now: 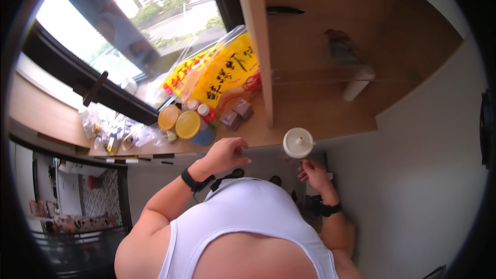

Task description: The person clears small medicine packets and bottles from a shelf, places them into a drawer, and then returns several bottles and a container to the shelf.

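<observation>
My right hand (316, 176) grips the handle side of a clear cup with a cream plastic lid (298, 143), held in front of the shelf's edge. A short spout rises from the middle of the lid. The cup's body is mostly hidden under the lid. My left hand (228, 155) is raised near the counter edge, fingers curled and apart, holding nothing. Beyond it stand a blue canister with a yellow lid (188, 124), another tub with an orange lid (169, 117), red bottles with white caps (206, 112) and small dark boxes (231, 119).
Yellow printed plastic bags (221, 73) lean by the window. Crumpled clear bags and small containers (112, 144) lie farther left on the counter (135, 151). An upright wooden panel (260, 54) divides the shelf, where a white roll (359, 83) stands. Another person (83, 223) is at the far lower left.
</observation>
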Demonstrator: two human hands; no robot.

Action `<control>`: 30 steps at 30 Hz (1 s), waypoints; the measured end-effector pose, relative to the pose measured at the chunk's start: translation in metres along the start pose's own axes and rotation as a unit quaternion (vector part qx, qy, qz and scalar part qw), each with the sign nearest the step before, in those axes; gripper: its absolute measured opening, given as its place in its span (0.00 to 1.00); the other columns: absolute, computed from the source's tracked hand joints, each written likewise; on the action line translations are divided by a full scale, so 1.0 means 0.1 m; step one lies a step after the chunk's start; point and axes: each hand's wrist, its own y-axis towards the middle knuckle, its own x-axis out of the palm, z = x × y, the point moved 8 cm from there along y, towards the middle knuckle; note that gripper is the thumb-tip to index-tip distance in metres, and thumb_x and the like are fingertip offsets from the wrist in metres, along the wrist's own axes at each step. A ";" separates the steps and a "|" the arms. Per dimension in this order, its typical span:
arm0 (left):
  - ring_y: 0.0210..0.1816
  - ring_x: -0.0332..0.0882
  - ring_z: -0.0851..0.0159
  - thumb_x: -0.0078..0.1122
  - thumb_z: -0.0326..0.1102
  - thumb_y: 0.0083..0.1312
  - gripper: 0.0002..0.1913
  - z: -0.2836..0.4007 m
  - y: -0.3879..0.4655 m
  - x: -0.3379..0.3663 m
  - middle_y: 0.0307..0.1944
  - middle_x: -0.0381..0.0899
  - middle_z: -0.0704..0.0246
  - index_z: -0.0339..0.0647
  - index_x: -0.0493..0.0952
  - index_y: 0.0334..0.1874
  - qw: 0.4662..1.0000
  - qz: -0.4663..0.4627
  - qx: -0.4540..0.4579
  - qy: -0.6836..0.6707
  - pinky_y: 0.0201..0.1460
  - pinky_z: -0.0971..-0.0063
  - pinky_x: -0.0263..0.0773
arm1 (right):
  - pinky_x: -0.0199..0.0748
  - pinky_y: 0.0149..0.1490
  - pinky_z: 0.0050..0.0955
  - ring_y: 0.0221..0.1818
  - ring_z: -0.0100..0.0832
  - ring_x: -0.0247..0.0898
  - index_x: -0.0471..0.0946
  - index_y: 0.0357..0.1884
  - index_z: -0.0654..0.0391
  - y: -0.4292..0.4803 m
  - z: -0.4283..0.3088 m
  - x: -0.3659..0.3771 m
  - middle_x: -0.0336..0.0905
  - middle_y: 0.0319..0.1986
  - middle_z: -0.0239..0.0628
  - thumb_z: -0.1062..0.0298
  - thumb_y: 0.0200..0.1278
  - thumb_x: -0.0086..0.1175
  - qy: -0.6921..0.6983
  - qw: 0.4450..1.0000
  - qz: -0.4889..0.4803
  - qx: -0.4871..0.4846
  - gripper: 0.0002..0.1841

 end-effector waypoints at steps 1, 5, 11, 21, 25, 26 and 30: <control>0.39 0.82 0.58 0.79 0.40 0.54 0.23 -0.03 0.02 0.06 0.36 0.83 0.61 0.37 0.80 0.48 0.999 -0.031 -0.004 -0.023 0.41 0.67 0.77 | 0.76 0.34 0.27 0.28 0.26 0.78 0.80 0.40 0.65 -0.09 -0.09 0.05 0.81 0.31 0.34 0.54 0.79 0.50 -0.018 1.000 -0.024 0.000 0.20; 0.56 0.76 0.55 0.85 0.41 0.46 0.40 0.18 0.00 0.17 0.51 0.80 0.60 0.38 0.75 0.62 0.982 0.045 0.139 -0.120 0.57 0.63 0.74 | 0.76 0.36 0.26 0.28 0.25 0.77 0.80 0.39 0.64 -0.26 -0.43 0.27 0.80 0.29 0.33 0.56 0.79 0.51 -0.064 0.991 -0.118 -0.005 0.19; 0.59 0.71 0.51 0.86 0.44 0.40 0.48 0.29 0.06 0.21 0.57 0.78 0.60 0.40 0.71 0.66 0.980 0.009 0.141 -0.139 0.68 0.58 0.63 | 0.76 0.37 0.26 0.29 0.23 0.77 0.79 0.40 0.64 -0.28 -0.84 0.83 0.80 0.27 0.33 0.58 0.80 0.50 -0.096 0.965 -0.242 -0.031 0.17; 0.57 0.77 0.58 0.84 0.45 0.40 0.44 -0.05 -0.27 -0.04 0.56 0.80 0.63 0.40 0.75 0.63 0.943 0.164 0.111 -0.268 0.66 0.63 0.70 | 0.75 0.42 0.23 0.32 0.20 0.74 0.78 0.47 0.62 -0.27 -2.32 0.30 0.81 0.33 0.32 0.56 0.78 0.55 -0.191 0.945 -0.084 -0.253 0.16; 0.61 0.77 0.64 0.86 0.39 0.42 0.46 -0.09 -0.39 -0.13 0.59 0.79 0.65 0.37 0.70 0.66 0.922 0.163 0.088 -0.340 0.69 0.66 0.69 | 0.73 0.42 0.23 0.34 0.25 0.76 0.81 0.45 0.60 -0.35 -3.34 -0.43 0.83 0.35 0.41 0.64 0.74 0.56 -0.327 0.816 0.271 -0.392 0.10; 0.60 0.77 0.64 0.86 0.39 0.42 0.46 -0.02 -0.41 -0.17 0.59 0.79 0.65 0.37 0.70 0.65 0.920 0.164 0.086 -0.346 0.69 0.66 0.70 | 0.74 0.40 0.25 0.32 0.29 0.77 0.81 0.44 0.60 -0.37 -3.54 -0.53 0.82 0.32 0.42 0.65 0.73 0.57 -0.346 0.755 0.315 -0.459 0.09; 0.59 0.78 0.65 0.86 0.41 0.41 0.46 -0.01 -0.45 -0.24 0.57 0.80 0.66 0.37 0.71 0.65 0.930 0.172 0.081 -0.315 0.67 0.66 0.71 | 0.74 0.34 0.29 0.27 0.33 0.78 0.81 0.43 0.61 -0.43 -3.79 -0.62 0.80 0.24 0.41 0.68 0.71 0.59 -0.336 0.630 0.377 -0.590 0.07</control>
